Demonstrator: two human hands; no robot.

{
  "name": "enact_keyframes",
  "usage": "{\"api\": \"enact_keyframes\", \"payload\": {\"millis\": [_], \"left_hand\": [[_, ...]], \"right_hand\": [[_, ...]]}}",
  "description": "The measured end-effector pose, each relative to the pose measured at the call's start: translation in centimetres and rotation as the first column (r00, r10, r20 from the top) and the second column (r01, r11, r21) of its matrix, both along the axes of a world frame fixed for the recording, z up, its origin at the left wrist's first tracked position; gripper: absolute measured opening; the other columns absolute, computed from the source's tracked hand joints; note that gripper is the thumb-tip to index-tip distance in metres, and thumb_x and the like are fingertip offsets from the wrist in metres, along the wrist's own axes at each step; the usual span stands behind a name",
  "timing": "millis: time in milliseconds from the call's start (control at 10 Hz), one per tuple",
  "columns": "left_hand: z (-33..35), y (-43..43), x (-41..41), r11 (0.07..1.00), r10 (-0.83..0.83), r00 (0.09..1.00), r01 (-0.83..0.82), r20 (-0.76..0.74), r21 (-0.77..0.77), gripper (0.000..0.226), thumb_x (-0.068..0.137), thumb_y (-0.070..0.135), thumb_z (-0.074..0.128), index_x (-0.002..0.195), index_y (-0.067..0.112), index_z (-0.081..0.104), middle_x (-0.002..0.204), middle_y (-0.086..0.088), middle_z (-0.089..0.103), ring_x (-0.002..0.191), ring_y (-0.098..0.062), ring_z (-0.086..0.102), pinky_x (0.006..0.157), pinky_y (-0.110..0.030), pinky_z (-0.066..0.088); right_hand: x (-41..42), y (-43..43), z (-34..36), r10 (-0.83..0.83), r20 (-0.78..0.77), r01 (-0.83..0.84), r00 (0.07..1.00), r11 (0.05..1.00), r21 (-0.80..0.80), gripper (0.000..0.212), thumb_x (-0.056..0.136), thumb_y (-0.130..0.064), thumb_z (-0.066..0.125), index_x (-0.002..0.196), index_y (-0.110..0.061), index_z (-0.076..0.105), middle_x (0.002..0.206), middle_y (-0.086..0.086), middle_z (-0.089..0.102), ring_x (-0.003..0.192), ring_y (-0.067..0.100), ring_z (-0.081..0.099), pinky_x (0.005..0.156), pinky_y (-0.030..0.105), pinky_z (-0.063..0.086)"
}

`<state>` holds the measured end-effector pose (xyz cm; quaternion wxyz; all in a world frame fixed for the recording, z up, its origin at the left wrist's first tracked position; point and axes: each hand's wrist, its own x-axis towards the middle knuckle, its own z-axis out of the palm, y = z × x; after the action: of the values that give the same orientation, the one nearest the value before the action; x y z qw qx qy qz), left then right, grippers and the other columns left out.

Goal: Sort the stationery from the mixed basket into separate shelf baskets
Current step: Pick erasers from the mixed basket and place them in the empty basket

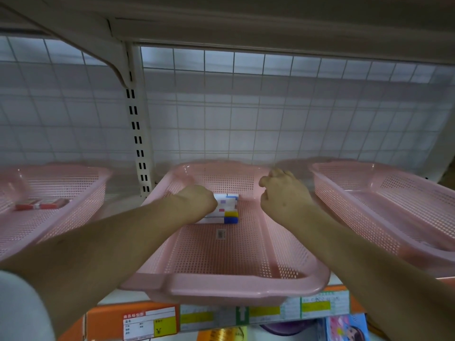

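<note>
In the middle pink basket (221,289), my left hand (197,203) covers the crosswise stationery boxes (229,210) at their left end, grip unseen; my right hand (283,193), loosely curled and empty, hovers to their right.

Boxes (226,209) lie in the middle basket (221,289) of three.

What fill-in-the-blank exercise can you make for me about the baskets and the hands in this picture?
1. The left hand holds the white boxes inside the ____ basket.
2. The left basket contains one item, and its colour is ____.
3. Altogether, ____ pink baskets are in view.

Missing words: middle; red; three.
</note>
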<state>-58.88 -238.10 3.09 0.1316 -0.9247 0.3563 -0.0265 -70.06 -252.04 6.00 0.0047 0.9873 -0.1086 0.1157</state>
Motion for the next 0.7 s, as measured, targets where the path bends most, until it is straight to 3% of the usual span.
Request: {"api": "enact_keyframes", "payload": {"millis": [100, 200, 300, 400, 500, 600, 700], "left_hand": [[0.1, 0.5, 0.6, 0.950, -0.171, 0.978, 0.132, 0.119, 0.284, 0.010, 0.093, 0.010, 0.043, 0.088, 0.013, 0.051, 0.068, 0.002, 0.040, 0.070, -0.019, 0.045, 0.063, -0.028, 0.037], [1.5, 0.8, 0.9, 0.979, -0.184, 0.953, 0.157, 0.242, 0.128, 0.015, 0.094, 0.016, 0.045, 0.102, 0.014, 0.058, 0.096, -0.002, 0.060, 0.089, -0.021, 0.058, 0.071, -0.031, 0.045], [3.7, 1.8, 0.7, 0.979, -0.187, 0.932, 0.204, 0.312, -0.022, 0.028, 0.095, 0.023, 0.041, 0.118, 0.017, 0.054, 0.115, -0.003, 0.059, 0.108, -0.022, 0.053, 0.085, -0.033, 0.047], [5.7, 4.4, -0.1, 0.940, -0.200, 0.915, 0.281, 0.351, -0.196, 0.040, 0.094, 0.023, 0.040, 0.133, 0.016, 0.047, 0.123, -0.006, 0.057, 0.115, -0.023, 0.050, 0.093, -0.035, 0.042], [6.7, 8.7, -1.0, 0.915, -0.124, 0.925, 0.246, 0.358, -0.321, 0.049, 0.091, 0.025, 0.046, 0.139, 0.015, 0.041, 0.133, -0.009, 0.053, 0.121, -0.027, 0.048, 0.099, -0.039, 0.039], [6.9, 14.1, -2.1, 0.909, -0.114, 0.875, 0.283, 0.470, -0.306, 0.047, 0.082, 0.022, 0.057, 0.126, 0.008, 0.055, 0.115, -0.013, 0.064, 0.104, -0.031, 0.060, 0.087, -0.043, 0.047], [7.2, 20.6, -3.1, 0.932, -0.058, 0.863, 0.227, 0.501, -0.282, 0.049, 0.072, 0.034, 0.043, 0.107, 0.010, 0.066, 0.091, -0.006, 0.070, 0.080, -0.025, 0.067, 0.068, -0.037, 0.055]], "right_hand": [[0.2, -0.2, -0.2, 0.015, -0.012, -0.015, 1.000, 1.000, -0.012, 0.042, 0.090, -0.018, 0.045, 0.131, -0.014, 0.049, 0.133, 0.008, 0.043, 0.123, 0.025, 0.039, 0.101, 0.037, 0.039], [0.6, -0.3, 0.0, 0.046, -0.013, -0.046, 0.999, 0.999, -0.023, 0.042, 0.090, -0.021, 0.044, 0.131, -0.015, 0.047, 0.132, 0.007, 0.043, 0.122, 0.025, 0.039, 0.101, 0.036, 0.039], [1.3, 0.0, 0.7, 0.112, -0.020, -0.112, 0.994, 0.993, -0.034, 0.045, 0.090, -0.021, 0.045, 0.135, -0.016, 0.041, 0.132, 0.007, 0.042, 0.122, 0.025, 0.039, 0.099, 0.035, 0.037], [2.2, 1.2, 2.1, 0.218, 0.026, -0.216, 0.976, 0.975, -0.059, 0.052, 0.091, -0.019, 0.044, 0.141, -0.017, 0.032, 0.135, 0.007, 0.041, 0.122, 0.024, 0.039, 0.101, 0.033, 0.037], [2.9, 3.7, 3.6, 0.319, 0.099, -0.320, 0.942, 0.947, -0.011, 0.056, 0.092, -0.017, 0.044, 0.145, -0.017, 0.027, 0.141, 0.007, 0.039, 0.127, 0.024, 0.038, 0.106, 0.035, 0.034], [3.3, 7.5, 4.3, 0.395, 0.136, -0.396, 0.908, 0.918, -0.021, 0.056, 0.091, -0.013, 0.044, 0.145, -0.018, 0.029, 0.141, 0.005, 0.040, 0.127, 0.023, 0.039, 0.105, 0.036, 0.033], [3.8, 12.7, 4.4, 0.453, 0.144, -0.448, 0.880, 0.892, -0.068, 0.056, 0.090, -0.013, 0.044, 0.144, -0.019, 0.030, 0.139, 0.004, 0.042, 0.127, 0.023, 0.039, 0.105, 0.034, 0.033]]}}
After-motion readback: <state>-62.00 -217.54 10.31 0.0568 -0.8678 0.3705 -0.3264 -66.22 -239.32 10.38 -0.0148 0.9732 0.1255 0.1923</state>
